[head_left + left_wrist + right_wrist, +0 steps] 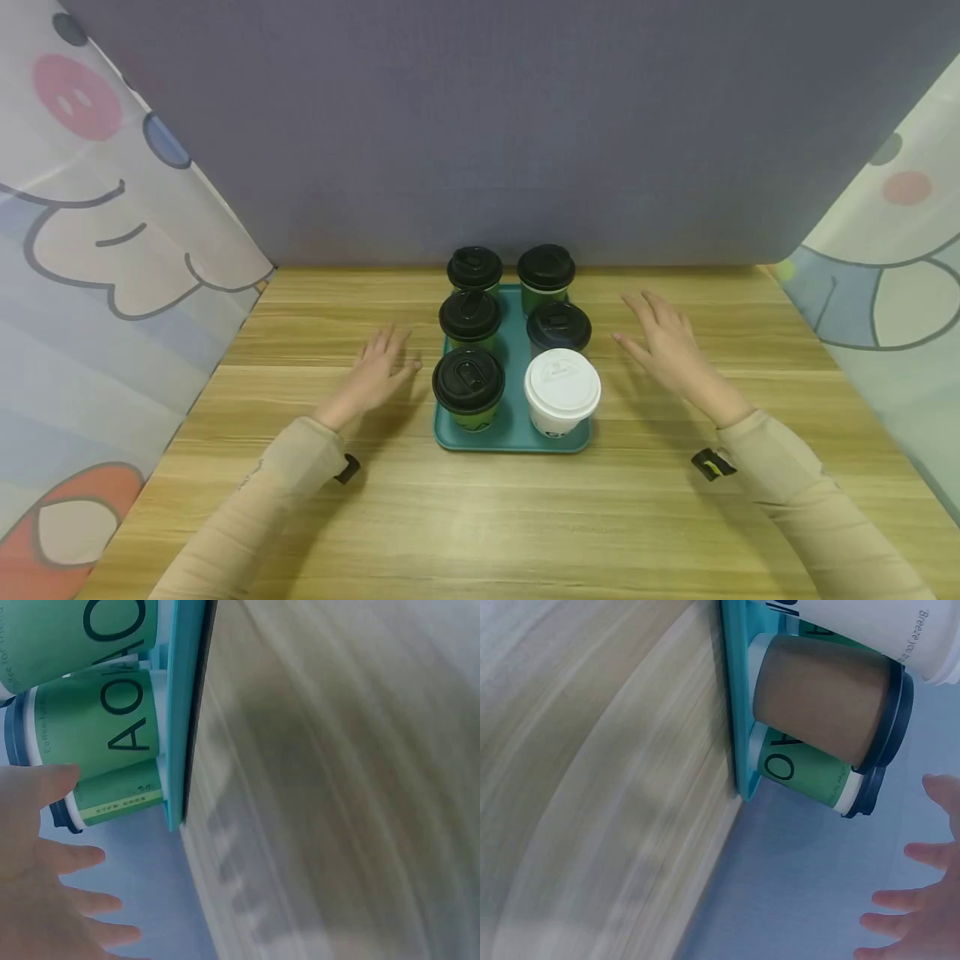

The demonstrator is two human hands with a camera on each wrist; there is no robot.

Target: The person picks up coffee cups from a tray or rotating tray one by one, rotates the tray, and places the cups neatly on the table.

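Tray [516, 421], teal with rounded corners, lies on the wooden tabletop [487, 533] in front of the person and carries six lidded cups, all upright, in two columns of three. Down the left side stand the near left green cup [468, 385], the middle left green cup [470, 318] and the far left green cup [475, 271], each under a black lid. Down the right side come the white cup [562, 390] with its white lid, the brown cup [821, 697] behind it, and the far right green cup [544, 275].

The left hand [377, 372] is beside the left column, fingers apart and thumb toward the cups, gripping nothing. The right hand [665, 344] mirrors it on the other side, likewise spread and holding nothing; a gap separates each from the cups in the head view.

This reads as a poised stage, with no contact; whether the hands are arriving or leaving cannot be told. Any hold taken next would call for closing inward evenly, with care not to knock the closely set, top-heavy-looking cups, and keeping the tray level should it be lifted.
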